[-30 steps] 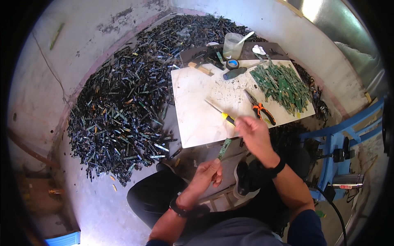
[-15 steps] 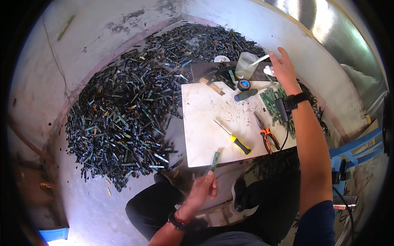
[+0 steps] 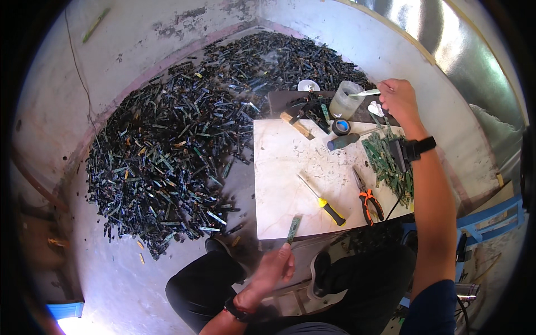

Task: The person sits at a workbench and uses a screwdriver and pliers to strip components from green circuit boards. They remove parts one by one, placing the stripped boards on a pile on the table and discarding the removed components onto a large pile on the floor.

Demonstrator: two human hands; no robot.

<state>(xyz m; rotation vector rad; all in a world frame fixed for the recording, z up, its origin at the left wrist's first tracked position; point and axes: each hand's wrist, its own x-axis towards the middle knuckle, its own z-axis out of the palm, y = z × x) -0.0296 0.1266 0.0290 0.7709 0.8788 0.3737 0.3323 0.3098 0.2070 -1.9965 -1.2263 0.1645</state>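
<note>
Past the back edge of the pale tabletop [image 3: 279,184], near its right corner, a white stick [image 3: 367,92] is pinched in the right hand's [image 3: 399,100] closed fingers, angled left to the plastic cup's [image 3: 343,105] mouth, arm outstretched. By the front edge, a green strip [image 3: 293,228] is gripped by the left hand [image 3: 273,268], lengthwise away from its closed fingers.

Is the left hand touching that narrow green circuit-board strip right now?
Touching: the head view shows the left hand gripping the near end of the green circuit-board strip, thumb pressed over it.
</note>
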